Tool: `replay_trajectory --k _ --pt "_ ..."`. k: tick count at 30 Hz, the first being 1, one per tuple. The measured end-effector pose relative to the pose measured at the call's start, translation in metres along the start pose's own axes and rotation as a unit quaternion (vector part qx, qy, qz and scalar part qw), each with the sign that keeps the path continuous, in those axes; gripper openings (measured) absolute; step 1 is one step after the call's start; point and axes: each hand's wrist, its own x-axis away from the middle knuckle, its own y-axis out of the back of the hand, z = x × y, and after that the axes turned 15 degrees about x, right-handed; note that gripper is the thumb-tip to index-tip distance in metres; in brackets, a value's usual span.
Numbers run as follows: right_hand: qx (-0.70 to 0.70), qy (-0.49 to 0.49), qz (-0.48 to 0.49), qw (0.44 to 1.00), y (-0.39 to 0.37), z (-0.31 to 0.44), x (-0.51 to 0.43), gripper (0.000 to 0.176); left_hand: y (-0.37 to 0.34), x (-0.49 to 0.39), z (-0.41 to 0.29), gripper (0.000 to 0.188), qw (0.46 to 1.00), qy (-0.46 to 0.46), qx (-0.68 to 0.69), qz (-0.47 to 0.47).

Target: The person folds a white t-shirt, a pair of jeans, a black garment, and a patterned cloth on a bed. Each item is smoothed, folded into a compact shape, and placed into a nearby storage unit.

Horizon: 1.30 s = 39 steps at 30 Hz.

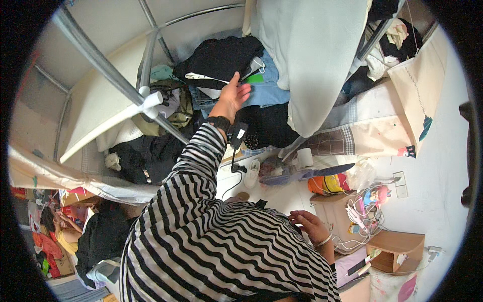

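Observation:
My left hand (pixel 234 95), with a dark watch on its wrist, reaches out over a clothes shelf. Its thumb and fingers are apart and nothing is in them. Just beyond it lies a bunched black garment (pixel 222 56), with folded light-blue denim (pixel 269 90) and a green patch (pixel 254 79) beside the fingers. Whether the fingertips touch the cloth cannot be told. Black cloth (pixel 269 124) lies below the denim. A black adapter (pixel 238 136) with a cable hangs near my wrist. My right hand (pixel 309 226), wearing a bracelet, is bent close to my striped shirt; its palm is hidden.
Metal tubes with a white joint (pixel 151 102) frame the shelf. A pale cloth (pixel 309 56) hangs at its right. White shoes (pixel 252 173), a carton (pixel 330 215) with tangled cables and a wooden cabinet (pixel 396 249) stand below. Another person (pixel 68 241) is at the far left.

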Motion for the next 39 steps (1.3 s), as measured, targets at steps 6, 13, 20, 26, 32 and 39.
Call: replay_trajectory --k 6,13,20,26,32,39 --pt "-0.001 -0.019 -0.025 1.0 -0.013 0.017 -0.012 0.034 -0.032 -0.061 -0.04 0.045 0.977 0.095 0.184 0.053" --pt "-0.037 -0.026 -0.046 0.998 -0.022 0.025 -0.016 0.034 -0.092 -0.053 -0.136 0.018 0.973 -0.162 -0.124 0.112" --pt "-0.034 -0.021 -0.044 0.998 -0.026 0.041 -0.028 0.033 -0.004 -0.016 -0.093 0.016 0.99 -0.09 -0.012 0.109" --pt "-0.01 -0.022 -0.058 0.998 -0.029 0.044 -0.028 0.032 0.061 0.01 -0.054 0.041 0.994 -0.098 -0.041 -0.014" --pt "-0.029 -0.021 -0.067 0.997 -0.03 0.036 -0.024 0.032 0.067 -0.03 -0.086 0.063 0.975 -0.187 -0.043 -0.109" --pt "-0.047 -0.024 -0.094 0.994 -0.031 0.022 -0.015 0.035 0.047 -0.085 -0.103 0.114 0.965 -0.137 -0.135 -0.179"
